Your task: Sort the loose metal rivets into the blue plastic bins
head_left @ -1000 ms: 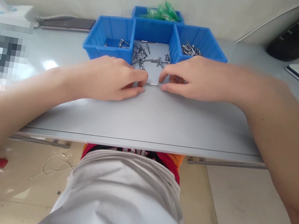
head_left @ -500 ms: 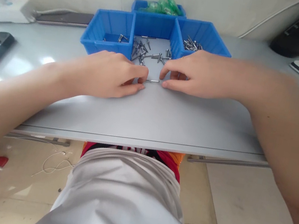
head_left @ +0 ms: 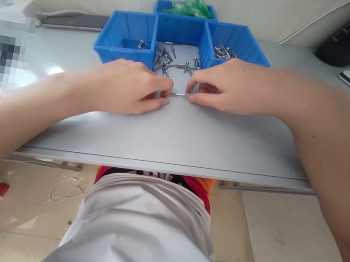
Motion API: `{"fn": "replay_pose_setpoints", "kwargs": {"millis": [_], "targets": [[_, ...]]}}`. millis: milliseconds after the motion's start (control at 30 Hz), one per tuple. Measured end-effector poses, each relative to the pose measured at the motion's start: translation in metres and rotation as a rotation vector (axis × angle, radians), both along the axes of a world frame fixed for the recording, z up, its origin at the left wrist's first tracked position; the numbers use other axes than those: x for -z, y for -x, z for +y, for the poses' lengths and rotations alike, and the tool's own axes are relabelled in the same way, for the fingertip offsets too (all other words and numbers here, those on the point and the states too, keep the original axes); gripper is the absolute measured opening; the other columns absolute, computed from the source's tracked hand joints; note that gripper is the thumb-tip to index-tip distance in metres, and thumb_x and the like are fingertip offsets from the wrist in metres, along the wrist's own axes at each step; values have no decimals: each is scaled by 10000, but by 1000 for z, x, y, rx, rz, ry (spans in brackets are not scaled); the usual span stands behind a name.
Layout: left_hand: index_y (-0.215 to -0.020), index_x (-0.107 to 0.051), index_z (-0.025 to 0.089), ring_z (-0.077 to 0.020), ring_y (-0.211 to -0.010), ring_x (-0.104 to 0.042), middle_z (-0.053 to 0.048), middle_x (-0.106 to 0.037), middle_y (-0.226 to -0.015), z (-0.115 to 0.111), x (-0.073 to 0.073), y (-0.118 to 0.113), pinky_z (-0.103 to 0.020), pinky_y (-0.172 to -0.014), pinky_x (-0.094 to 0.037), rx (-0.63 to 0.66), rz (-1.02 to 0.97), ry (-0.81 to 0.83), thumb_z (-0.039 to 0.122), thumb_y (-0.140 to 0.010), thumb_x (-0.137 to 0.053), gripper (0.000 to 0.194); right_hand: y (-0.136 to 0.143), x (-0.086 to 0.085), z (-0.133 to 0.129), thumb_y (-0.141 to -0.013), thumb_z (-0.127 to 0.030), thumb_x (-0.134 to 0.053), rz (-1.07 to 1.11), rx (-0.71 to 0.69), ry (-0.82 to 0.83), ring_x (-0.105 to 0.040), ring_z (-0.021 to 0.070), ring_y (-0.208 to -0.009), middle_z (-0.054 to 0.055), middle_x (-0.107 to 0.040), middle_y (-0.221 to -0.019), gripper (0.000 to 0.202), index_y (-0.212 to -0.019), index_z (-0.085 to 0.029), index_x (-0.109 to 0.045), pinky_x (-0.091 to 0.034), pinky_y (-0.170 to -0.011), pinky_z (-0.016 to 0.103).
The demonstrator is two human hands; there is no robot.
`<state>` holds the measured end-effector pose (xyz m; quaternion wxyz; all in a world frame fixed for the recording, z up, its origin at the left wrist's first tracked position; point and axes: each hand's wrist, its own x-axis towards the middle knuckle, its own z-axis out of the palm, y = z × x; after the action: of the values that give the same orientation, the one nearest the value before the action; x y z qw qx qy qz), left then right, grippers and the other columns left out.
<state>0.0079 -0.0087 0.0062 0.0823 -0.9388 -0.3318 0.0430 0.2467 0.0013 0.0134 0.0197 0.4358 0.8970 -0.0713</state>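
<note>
**A:** Main item, pls, and where?

**B:** One small metal rivet (head_left: 178,94) is seen lying on the grey tabletop (head_left: 173,142), in the gap btwn the L hand (head_left: 131,89) and the R hand (head_left: 222,85).

**A:** Which way is it pointed?

**B:** Its long axis is laid L-to-R, abt parallel w/ the tabletop's front edge (head_left: 168,168). The L end is hidden by the L hand's fingers; the R end is aimed at the R hand's thumb and index. The thicker part seems to be turned R, tho it's v. small in view.

**A:** State of the hands?

**B:** L hand: fingers are curled, w/ the thumb held close under the index. Whether the rivet is pinched there can't be told. R hand: thumb and index are parted by a small gap, just beside the rivet's R end; contact can't be confirmed.

**A:** Edges, room for moving?

**B:** A broad stretch of tabletop is offered btwn rivet and front edge. Behind, space is tighter: loose rivets (head_left: 164,60) are scattered btwn the blue L bin (head_left: 120,54) and R bin (head_left: 253,50), and the far side is closed by a rear bin (head_left: 181,30). Green bags (head_left: 194,9) are heaped in that one; more rivets (head_left: 224,52) are piled in the R bin.
</note>
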Motion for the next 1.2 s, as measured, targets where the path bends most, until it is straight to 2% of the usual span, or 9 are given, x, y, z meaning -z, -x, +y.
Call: {"fn": "replay_pose_setpoints", "kwargs": {"millis": [333, 600, 767, 1200], "targets": [[-996, -599, 207, -125, -567, -467, -9, -579, -669, 2, 1, 1, -246, -515, -280, 25, -53, -2, 394, -924, -346, 322, 1, 0, 0, -876, -530, -380, -22, -29, -36, -577, 245, -793, 14, -669, -914, 293, -996, -374, -597, -390, -587, 365], [-1020, -612, 192, -128, -606, -503, -22, -608, -701, 3, 3, 1, -260, -604, -381, 4, -34, -12, 395, -922, -351, 345, 2, -1, -1, -867, -522, -400, -19, -17, -39, -581, 253, -815, 26, -671, -926, 298, -1005, -363, -612, -384, -607, 363], [-1007, -599, 210, -144, -594, -505, -14, -592, -692, 3, 3, 2, -271, -576, -376, 37, -53, -25, 391, -930, -345, 321, 1, -1, -1, -877, -510, -385, -25, -23, -25, -578, 254, -841, 19, -669, -968, 310, -1028, -361, -612, -391, -624, 362], [-1040, -599, 210, -167, -645, -545, -25, -618, -725, 2, 1, 1, -288, -627, -403, 9, -20, -5, 395, -939, -337, 336, 0, -1, 0, -882, -518, -379, -22, -33, -24, -573, 240, -802, 25, -667, -939, 321, -1033, -357, -612, -379, -610, 355]]}}
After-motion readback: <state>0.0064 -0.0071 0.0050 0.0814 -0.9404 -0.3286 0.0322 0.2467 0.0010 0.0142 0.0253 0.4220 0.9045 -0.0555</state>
